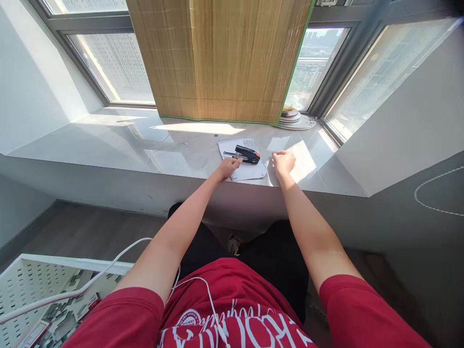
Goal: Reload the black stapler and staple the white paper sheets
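Observation:
A black stapler (250, 154) with an orange patch at its rear lies over white papers (250, 174) on the window sill. Its top arm is raised apart from the metal staple channel. My left hand (229, 168) is closed, with thumb and fingers pinching the stapler's front part from the near side. To the right of the papers, my right hand (284, 163) rests low over the sill, apart from the stapler. Its fingers are curled together, and whatever they may hold is too small to make out.
The pale tiled sill (195, 159) ends in a front edge near my wrists. A bamboo blind (224, 63) hangs behind it. Stacked plates (295, 121) stand at the back right. On the floor at lower left is a white perforated basket (32, 270), crossed by a white cable (90, 282).

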Demonstrator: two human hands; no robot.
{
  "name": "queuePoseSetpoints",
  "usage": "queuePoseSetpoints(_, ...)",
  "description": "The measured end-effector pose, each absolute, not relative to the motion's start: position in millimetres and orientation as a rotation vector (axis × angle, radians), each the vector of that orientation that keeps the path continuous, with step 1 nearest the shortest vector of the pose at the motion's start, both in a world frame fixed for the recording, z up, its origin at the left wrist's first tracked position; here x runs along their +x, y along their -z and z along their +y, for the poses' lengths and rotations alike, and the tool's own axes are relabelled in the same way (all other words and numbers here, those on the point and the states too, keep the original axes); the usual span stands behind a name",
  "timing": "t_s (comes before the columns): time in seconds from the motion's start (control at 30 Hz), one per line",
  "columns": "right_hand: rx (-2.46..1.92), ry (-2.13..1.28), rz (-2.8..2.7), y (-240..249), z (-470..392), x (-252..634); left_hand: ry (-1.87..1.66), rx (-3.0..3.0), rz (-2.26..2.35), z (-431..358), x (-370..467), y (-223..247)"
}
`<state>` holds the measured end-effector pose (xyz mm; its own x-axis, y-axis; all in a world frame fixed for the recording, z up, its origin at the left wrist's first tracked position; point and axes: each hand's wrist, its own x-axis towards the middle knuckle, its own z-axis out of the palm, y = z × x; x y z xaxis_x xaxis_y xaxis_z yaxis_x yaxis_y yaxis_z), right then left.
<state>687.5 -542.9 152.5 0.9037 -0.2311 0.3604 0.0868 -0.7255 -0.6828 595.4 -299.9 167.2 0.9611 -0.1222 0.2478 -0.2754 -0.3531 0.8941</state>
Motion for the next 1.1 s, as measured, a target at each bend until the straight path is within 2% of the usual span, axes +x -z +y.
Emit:
queuePoseSetpoints(0.27,-2.429,0.242,0.243,-172.3,-540.6,737.2,-0.072,2.136,-0.303,-300.1,589.4,-171.0)
queuePoseSetpoints(0.47,-2.440,0.236,0.267,-174.6,-541.5,774.1,-0.125,2.136,-0.322,-298.4,589.3,-166.9)
queuePoseSetpoints(0.63,-2.432,0.239,0.199,-168.2,-547.4,753.3,-0.114,2.056,-0.309,-296.1,593.0,-163.7)
queuePoseSetpoints(0.77,-2.374,0.266,-0.201,-164.3,-541.4,702.2,-0.144,1.962,-0.301,-298.5,592.6,-162.6)
queuePoseSetpoints(0.9,-2.059,0.389,-0.778,-166.4,-533.1,663.2,-0.474,1.905,-0.108,-287.8,599.3,-164.0)
queuePoseSetpoints(1.0,-1.917,0.436,-1.097,-168.1,-529.8,655.0,-0.746,2.071,0.165,-258.5,619.7,-171.2)
queuePoseSetpoints(1.1,-1.954,0.373,-1.299,-167.4,-526.7,652.9,-0.686,2.427,0.211,-220.2,648.3,-180.7)
